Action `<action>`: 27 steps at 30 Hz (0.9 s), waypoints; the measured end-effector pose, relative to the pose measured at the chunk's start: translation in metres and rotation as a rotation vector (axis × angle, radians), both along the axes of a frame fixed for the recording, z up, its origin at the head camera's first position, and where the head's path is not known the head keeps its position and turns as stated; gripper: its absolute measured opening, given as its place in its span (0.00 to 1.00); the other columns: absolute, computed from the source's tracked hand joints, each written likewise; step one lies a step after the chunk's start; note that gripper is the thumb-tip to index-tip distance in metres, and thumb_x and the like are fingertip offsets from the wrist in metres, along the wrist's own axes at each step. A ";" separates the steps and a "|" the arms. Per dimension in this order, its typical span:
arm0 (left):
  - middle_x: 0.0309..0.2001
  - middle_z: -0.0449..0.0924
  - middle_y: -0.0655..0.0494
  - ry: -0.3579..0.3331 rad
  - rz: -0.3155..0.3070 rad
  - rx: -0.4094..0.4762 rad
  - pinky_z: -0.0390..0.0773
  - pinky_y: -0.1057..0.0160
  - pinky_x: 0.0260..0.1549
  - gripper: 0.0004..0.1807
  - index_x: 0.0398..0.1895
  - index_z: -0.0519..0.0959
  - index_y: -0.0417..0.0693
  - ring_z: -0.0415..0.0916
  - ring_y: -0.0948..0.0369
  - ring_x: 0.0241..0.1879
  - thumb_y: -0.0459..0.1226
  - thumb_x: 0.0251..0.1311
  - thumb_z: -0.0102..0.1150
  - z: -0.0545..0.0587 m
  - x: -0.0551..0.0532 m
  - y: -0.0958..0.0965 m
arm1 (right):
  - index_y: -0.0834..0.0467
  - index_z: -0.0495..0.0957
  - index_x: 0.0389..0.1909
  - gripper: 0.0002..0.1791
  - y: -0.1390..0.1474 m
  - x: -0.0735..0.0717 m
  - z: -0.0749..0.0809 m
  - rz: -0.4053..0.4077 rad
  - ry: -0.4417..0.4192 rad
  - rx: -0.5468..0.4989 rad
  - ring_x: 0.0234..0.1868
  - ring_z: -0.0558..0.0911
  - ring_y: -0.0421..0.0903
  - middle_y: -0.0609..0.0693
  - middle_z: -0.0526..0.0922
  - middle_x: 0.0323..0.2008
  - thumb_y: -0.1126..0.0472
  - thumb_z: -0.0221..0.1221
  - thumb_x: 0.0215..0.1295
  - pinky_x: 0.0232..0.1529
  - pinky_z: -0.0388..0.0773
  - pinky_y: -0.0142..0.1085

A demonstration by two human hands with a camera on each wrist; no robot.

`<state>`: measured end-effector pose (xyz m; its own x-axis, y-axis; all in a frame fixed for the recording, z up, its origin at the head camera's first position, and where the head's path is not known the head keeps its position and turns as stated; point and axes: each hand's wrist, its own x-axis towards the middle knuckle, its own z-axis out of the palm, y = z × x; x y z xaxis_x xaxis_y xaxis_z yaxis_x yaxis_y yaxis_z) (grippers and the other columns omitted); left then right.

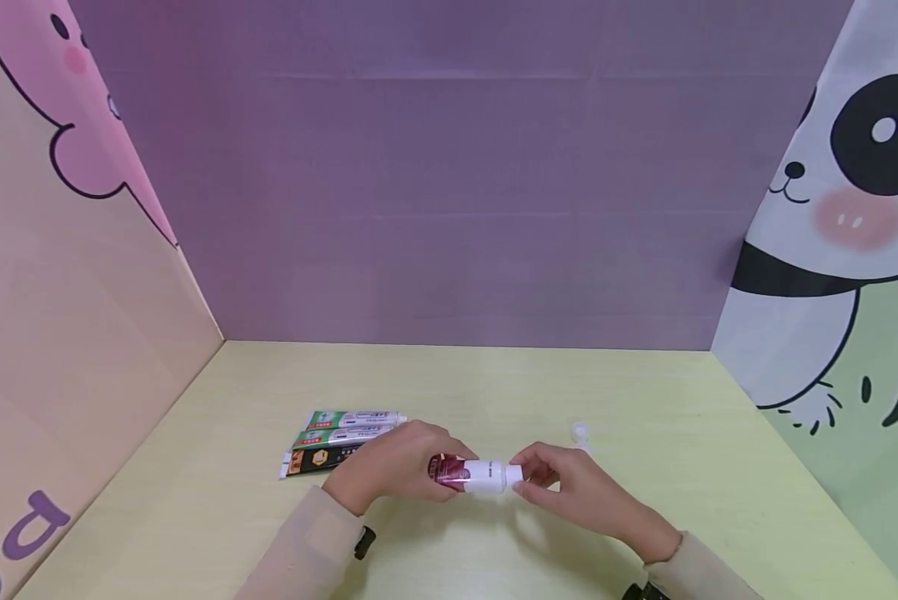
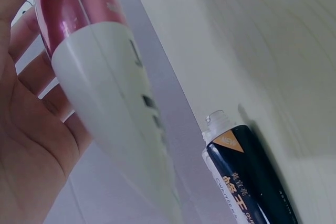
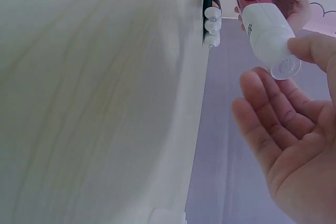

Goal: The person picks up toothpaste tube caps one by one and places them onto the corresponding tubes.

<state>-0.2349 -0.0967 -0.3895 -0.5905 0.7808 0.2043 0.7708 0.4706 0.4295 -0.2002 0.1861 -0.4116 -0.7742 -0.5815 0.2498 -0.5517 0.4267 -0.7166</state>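
A toothpaste tube, dark red and white, is held level above the table. My left hand grips its red part, thumb and fingers on opposite sides. At the tube's right end sits a white cap, which my right hand pinches between thumb and fingertips. In the right wrist view the thumb touches one side of the cap and the fingertips are at its lower edge. Left of the hands lie a black toothpaste tube and two green-and-white toothpaste tubes, side by side, partly hidden by the left hand.
Small white caps lie on the table beyond the right hand. The black tube's bare nozzle shows in the left wrist view. A purple wall closes the back of the pale table, with printed walls at both sides.
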 end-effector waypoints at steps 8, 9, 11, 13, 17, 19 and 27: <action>0.38 0.82 0.71 0.025 -0.005 -0.004 0.75 0.74 0.34 0.18 0.48 0.87 0.56 0.73 0.73 0.32 0.38 0.51 0.75 0.000 -0.001 0.000 | 0.55 0.81 0.34 0.14 0.000 -0.002 -0.003 -0.008 -0.027 0.050 0.23 0.71 0.32 0.45 0.81 0.25 0.52 0.54 0.76 0.24 0.71 0.28; 0.38 0.82 0.70 0.024 -0.006 -0.004 0.75 0.74 0.34 0.18 0.48 0.87 0.56 0.73 0.73 0.32 0.38 0.51 0.75 0.000 -0.001 0.000 | 0.55 0.81 0.32 0.16 0.000 -0.003 -0.003 -0.012 -0.033 0.056 0.22 0.70 0.32 0.44 0.80 0.24 0.52 0.53 0.77 0.23 0.70 0.28; 0.38 0.83 0.70 0.021 -0.007 -0.001 0.75 0.74 0.34 0.18 0.48 0.87 0.55 0.74 0.73 0.32 0.38 0.51 0.75 0.000 -0.001 0.000 | 0.55 0.80 0.30 0.19 -0.001 -0.003 -0.003 -0.025 -0.042 0.072 0.22 0.70 0.32 0.44 0.80 0.23 0.51 0.51 0.78 0.23 0.69 0.28; 0.38 0.83 0.69 0.020 -0.007 0.001 0.75 0.74 0.34 0.18 0.48 0.87 0.55 0.74 0.73 0.32 0.38 0.51 0.75 0.000 -0.001 0.000 | 0.56 0.81 0.28 0.21 -0.002 -0.003 -0.003 -0.032 -0.063 0.079 0.23 0.74 0.34 0.44 0.81 0.23 0.50 0.49 0.79 0.25 0.73 0.29; 0.38 0.83 0.69 0.022 -0.007 0.001 0.75 0.74 0.33 0.18 0.48 0.87 0.55 0.74 0.73 0.31 0.38 0.51 0.75 0.001 -0.001 0.000 | 0.59 0.82 0.27 0.26 -0.005 -0.003 -0.002 -0.034 -0.105 0.069 0.25 0.80 0.39 0.44 0.82 0.22 0.49 0.47 0.80 0.30 0.79 0.34; 0.38 0.83 0.69 0.023 -0.006 -0.002 0.75 0.74 0.33 0.18 0.48 0.87 0.55 0.73 0.73 0.31 0.38 0.51 0.75 0.001 0.000 0.001 | 0.59 0.82 0.26 0.27 -0.005 -0.002 -0.001 -0.038 -0.119 0.070 0.25 0.81 0.39 0.43 0.81 0.21 0.49 0.45 0.80 0.30 0.80 0.35; 0.36 0.82 0.71 0.030 -0.005 -0.012 0.74 0.75 0.33 0.18 0.49 0.87 0.56 0.72 0.73 0.31 0.38 0.51 0.74 0.002 0.000 0.001 | 0.55 0.85 0.27 0.29 -0.003 -0.002 0.000 -0.075 -0.112 0.130 0.27 0.81 0.39 0.41 0.83 0.23 0.48 0.42 0.81 0.32 0.77 0.34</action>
